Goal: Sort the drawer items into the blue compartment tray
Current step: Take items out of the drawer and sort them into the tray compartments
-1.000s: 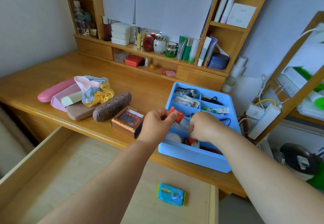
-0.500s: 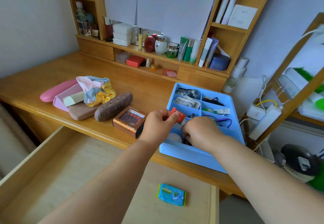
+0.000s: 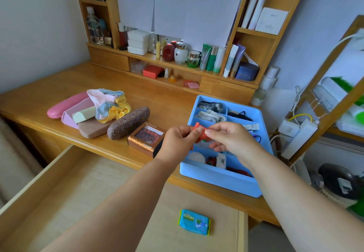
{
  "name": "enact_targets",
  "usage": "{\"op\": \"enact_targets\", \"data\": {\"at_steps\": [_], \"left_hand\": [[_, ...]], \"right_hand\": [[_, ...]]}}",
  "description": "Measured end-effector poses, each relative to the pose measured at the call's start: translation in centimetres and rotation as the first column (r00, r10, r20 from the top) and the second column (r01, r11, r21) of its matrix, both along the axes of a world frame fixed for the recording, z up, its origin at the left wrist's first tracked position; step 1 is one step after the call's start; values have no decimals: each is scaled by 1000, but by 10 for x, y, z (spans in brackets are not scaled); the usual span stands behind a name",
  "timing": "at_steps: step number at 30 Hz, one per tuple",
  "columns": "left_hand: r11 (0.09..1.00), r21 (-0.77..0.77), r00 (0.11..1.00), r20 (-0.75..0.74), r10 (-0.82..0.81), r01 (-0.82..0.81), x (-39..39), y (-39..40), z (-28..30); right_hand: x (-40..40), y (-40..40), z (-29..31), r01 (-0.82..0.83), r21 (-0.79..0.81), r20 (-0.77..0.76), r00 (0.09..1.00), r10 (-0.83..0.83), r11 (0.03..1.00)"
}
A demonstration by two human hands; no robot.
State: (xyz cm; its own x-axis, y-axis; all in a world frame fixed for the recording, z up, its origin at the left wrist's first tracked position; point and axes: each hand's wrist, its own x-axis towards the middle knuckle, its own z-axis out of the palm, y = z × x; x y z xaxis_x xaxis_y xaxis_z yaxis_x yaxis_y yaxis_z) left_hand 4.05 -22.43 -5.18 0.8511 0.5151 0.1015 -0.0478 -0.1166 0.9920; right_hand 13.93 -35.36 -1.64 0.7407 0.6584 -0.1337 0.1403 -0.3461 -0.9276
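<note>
Blue tray (image 3: 218, 178) was largely filled; orange packet (image 3: 199, 130) was pinched by left hand (image 3: 178, 143) and right hand (image 3: 229, 139); blue packet (image 3: 194, 221) remained in drawer (image 3: 82, 188).

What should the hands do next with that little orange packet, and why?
Probably lower the orange packet into one of the compartments of the blue tray. Both the left hand and the right hand pinch it just above the tray, so it is not yet sorted. A blue wipes pack waits in the drawer.
</note>
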Motion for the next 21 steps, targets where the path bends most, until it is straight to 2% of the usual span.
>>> {"op": "enact_targets", "data": {"at_steps": [3, 4, 6, 8, 9, 11, 13, 15, 19, 21], "left_hand": [[1000, 10, 1000, 20, -20, 20, -1, -1, 1], [1000, 15, 1000, 14, -20, 20, -2, -1, 1], [1000, -16, 1000, -4, -3, 3, -1, 0, 0], [996, -79, 1000, -3, 28, -28, 1, 0, 0], [994, -100, 999, 1, 44, -44, 2, 1, 0], [992, -113, 998, -3, 61, -61, 3, 1, 0], [991, -116, 998, -13, 65, -67, 3, 1, -1], [991, -118, 998, -22, 67, -69, 3, 1, -1], [992, -106, 997, -22, 69, -71, 2, 2, -2], [993, -92, 997, -24, 72, -74, 2, 1, -2]], "right_hand": [[-8, 8, -7, 105, 81, -78, 992, -99, 991], [-8, 9, -7, 127, 90, -64, 990, -122, 988], [-3, 7, -2, 144, 60, 73, 986, -148, 988], [5, 1, 9, 127, -73, 239, 965, -107, 989], [7, -1, 15, 93, -201, 289, 957, -32, 975], [9, -2, 21, -3, -515, 298, 937, 182, 857], [4, 1, 21, -67, -704, 252, 907, 337, 707], [0, 6, 18, -97, -765, 226, 886, 405, 637], [-1, 16, 18, -121, -804, 188, 877, 443, 582], [-5, 24, 12, -105, -845, 210, 838, 504, 525]]}}
